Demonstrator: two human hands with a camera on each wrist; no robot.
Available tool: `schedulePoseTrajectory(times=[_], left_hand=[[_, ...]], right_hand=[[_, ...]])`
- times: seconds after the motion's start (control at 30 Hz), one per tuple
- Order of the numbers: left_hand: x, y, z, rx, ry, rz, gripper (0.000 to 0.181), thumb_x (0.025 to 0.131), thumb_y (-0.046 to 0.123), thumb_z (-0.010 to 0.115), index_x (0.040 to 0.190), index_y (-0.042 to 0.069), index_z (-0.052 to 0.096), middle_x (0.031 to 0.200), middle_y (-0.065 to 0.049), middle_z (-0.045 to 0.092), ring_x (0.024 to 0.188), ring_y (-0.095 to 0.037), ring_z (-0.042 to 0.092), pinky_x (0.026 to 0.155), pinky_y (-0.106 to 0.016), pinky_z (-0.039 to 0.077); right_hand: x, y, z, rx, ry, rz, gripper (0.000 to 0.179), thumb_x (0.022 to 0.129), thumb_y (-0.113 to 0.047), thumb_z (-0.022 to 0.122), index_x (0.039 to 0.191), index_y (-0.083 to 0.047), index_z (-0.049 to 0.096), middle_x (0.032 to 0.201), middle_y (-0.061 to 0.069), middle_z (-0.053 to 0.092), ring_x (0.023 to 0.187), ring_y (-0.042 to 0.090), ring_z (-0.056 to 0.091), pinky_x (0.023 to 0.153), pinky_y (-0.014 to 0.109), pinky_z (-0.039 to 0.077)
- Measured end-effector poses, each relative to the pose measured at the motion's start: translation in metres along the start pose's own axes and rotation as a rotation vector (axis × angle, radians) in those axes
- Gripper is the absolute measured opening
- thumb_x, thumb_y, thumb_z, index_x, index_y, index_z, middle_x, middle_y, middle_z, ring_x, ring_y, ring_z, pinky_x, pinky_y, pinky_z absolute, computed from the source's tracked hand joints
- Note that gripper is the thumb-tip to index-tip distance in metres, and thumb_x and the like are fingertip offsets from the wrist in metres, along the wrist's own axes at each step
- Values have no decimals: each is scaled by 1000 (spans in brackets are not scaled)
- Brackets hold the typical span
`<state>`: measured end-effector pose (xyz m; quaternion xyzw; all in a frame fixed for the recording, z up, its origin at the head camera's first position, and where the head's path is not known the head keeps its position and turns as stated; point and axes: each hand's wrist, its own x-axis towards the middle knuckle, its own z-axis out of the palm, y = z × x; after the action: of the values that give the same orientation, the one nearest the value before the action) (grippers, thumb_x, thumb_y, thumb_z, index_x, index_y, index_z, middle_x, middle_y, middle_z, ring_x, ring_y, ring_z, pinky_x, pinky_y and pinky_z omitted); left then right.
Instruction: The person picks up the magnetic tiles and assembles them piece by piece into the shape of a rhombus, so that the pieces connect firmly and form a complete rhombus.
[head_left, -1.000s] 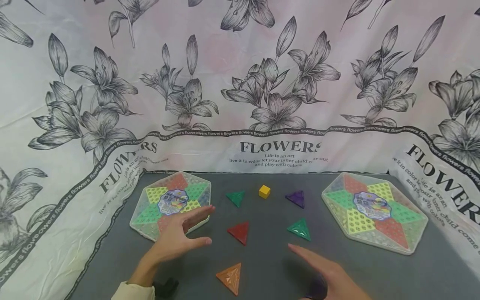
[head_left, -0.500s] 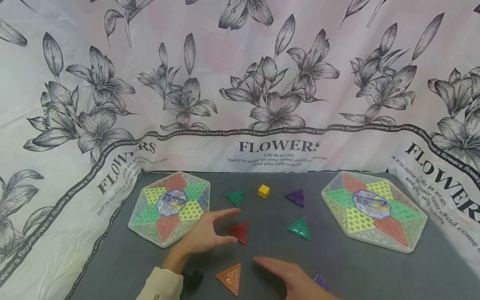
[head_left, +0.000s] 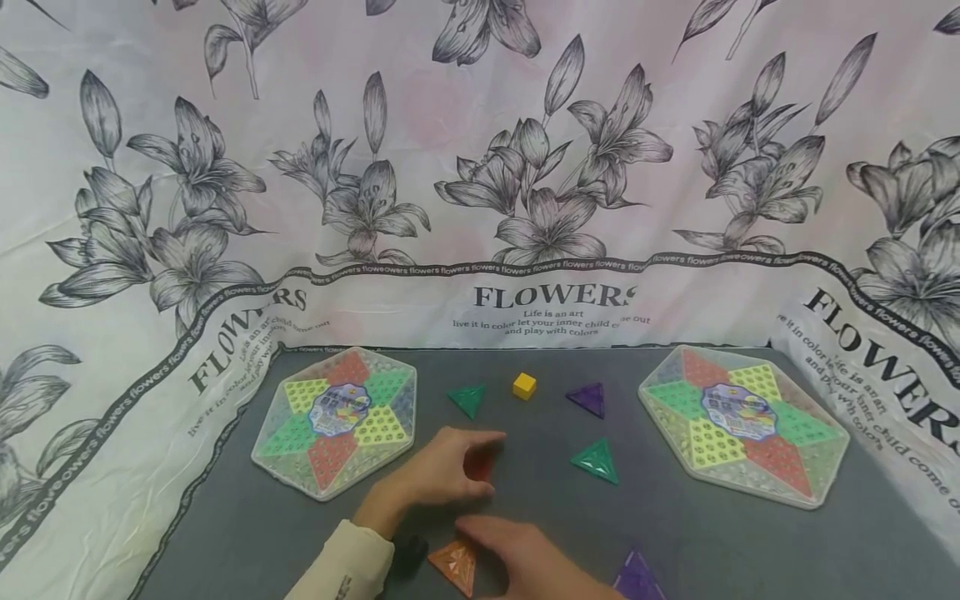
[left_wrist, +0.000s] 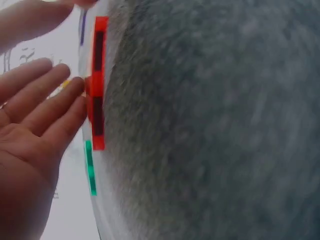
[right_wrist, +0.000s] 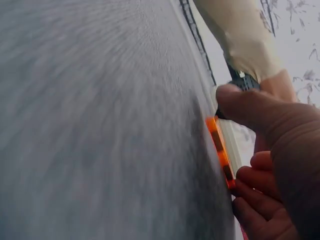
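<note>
My left hand is at the red triangular tile, which shows between thumb and fingers. In the left wrist view the fingers of this hand are nearly straight, their tips right at the edge of the red tile. The thumb stands apart from it. My right hand reaches over the orange triangular tile, partly covering it. From the right wrist, the orange tile lies flat between the spread thumb and the loosely bent fingers.
Green tiles, purple tiles and a yellow cube lie on the dark grey table. Hexagonal game boxes stand left and right. A flower-printed cloth hangs behind.
My left hand has moved right from beside the left box to the red tile. My right hand has moved left to the orange tile, uncovering the near purple tile.
</note>
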<state>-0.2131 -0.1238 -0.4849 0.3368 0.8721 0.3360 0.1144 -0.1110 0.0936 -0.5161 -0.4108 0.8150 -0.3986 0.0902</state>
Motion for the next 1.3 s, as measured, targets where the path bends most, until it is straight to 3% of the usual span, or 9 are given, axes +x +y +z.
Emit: schedulePoseTrajectory(times=[0.13,0.33,0.5,0.67,0.83,1.03,1.1,1.2,1.3], left_hand=[[0,3,4,102,-28,17,70,86,17,93,150,12,67,133,0,76,108,-7,65,101,-29,56],[-2,9,5,140,-1,52,68,82,10,94,145,5,69,105,0,75,91,-8,64,91,-26,56],[-9,12,0,163,30,16,64,84,12,93,143,5,70,122,-4,78,106,-12,69,101,-34,59],[-30,14,-9,187,66,-14,64,84,12,93,143,5,70,135,-8,77,117,-19,71,104,-43,60],[-51,12,-12,198,73,-21,62,81,9,93,139,3,72,123,-6,78,104,-11,68,95,-36,60],[-66,12,-3,137,5,-8,61,81,4,92,139,3,71,107,3,73,92,-4,62,87,-27,56],[-70,14,-1,142,-10,-15,64,82,4,92,141,4,69,117,2,75,104,-6,67,96,-29,58],[-77,17,0,186,2,-27,69,82,6,93,146,2,65,139,-8,72,127,-21,69,111,-41,57],[-85,19,-2,220,52,-51,70,84,8,94,147,-1,64,144,-15,71,134,-31,67,112,-49,56]], right_hand=[[10,-7,12,-56,19,-24,69,98,-44,84,153,-8,61,149,7,69,137,19,66,109,35,58],[14,-14,21,-100,84,-46,49,99,-23,83,144,-9,68,139,2,75,129,18,69,102,35,61],[11,-12,19,-56,78,-58,43,99,-21,81,140,-13,71,130,-2,77,120,10,70,94,29,61],[1,-13,4,-27,83,37,44,95,-24,86,137,-15,74,126,-5,78,113,5,68,89,26,60],[-12,-12,-10,-60,135,127,48,91,-23,90,136,-15,75,127,-7,76,115,6,67,93,30,61],[-17,-7,-16,-113,89,132,56,94,-23,88,145,-9,68,140,4,74,129,22,70,103,39,62],[-18,-7,-16,-133,80,151,63,95,-28,87,150,-7,64,146,8,71,133,28,69,105,42,61],[-21,-5,-17,-177,102,191,72,93,-31,90,153,-4,61,150,12,68,135,34,68,106,45,61],[-26,-1,-17,-226,155,182,68,91,-24,91,149,-2,63,147,13,70,130,35,71,103,46,62]])
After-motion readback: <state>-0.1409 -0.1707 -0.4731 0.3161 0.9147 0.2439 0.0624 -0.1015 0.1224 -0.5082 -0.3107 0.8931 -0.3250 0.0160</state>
